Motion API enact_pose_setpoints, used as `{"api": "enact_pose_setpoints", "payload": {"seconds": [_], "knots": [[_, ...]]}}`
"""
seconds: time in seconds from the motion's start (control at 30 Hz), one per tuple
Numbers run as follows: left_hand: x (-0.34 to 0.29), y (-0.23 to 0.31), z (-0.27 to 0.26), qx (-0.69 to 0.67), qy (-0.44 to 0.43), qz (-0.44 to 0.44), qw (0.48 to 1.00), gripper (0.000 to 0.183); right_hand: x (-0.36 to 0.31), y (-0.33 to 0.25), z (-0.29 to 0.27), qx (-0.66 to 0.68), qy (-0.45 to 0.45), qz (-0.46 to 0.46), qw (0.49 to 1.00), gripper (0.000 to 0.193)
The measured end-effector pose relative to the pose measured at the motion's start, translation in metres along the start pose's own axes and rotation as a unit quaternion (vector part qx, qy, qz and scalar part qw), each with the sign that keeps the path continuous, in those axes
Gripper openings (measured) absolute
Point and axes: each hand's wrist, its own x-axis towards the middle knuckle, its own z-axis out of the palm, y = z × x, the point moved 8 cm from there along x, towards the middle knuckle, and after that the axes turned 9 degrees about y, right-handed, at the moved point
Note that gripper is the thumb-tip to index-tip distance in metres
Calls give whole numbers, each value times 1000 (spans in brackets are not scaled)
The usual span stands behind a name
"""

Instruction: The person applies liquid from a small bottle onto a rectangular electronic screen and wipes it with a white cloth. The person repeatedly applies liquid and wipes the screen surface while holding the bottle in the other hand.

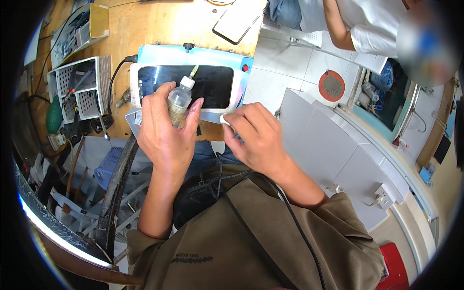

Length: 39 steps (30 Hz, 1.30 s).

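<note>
My left hand (162, 129) is closed around a clear squeeze bottle (179, 99) with a white cap and a thin, yellowish nozzle. The bottle tilts over a dark phone screen (216, 86), its nozzle pointing away from me. That screen lies on a white, blue-topped bench device (162, 52) with a black knob and a red button. To the right, just off the device's near corner, my right hand (261, 140) pinches a small white wad (224, 119) between thumb and fingers. The wad's material is too small to tell.
White baskets of tools (89, 108) and a green bulb blower (54, 116) stand at the left. A black cable (116, 72) runs into the device. Another phone-sized panel (239, 21) lies at the far table edge. A person in white (372, 29) sits at far right.
</note>
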Motion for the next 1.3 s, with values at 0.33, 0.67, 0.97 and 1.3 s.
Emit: {"api": "enact_pose_setpoints", "payload": {"seconds": [0.33,0.67,0.97,1.3], "knots": [[-16,3,-1,-1,82,-65,995,63,3,7,0,49,-64,-48,996,27],[-42,-10,-2,-9,180,-134,974,64,32,11,7,37,-99,-163,981,26],[-50,-13,5,-54,191,-176,964,58,26,7,4,2,-73,-176,982,34],[-51,-16,6,-78,206,-174,960,55,23,18,-15,-23,-140,-171,975,33]]}}
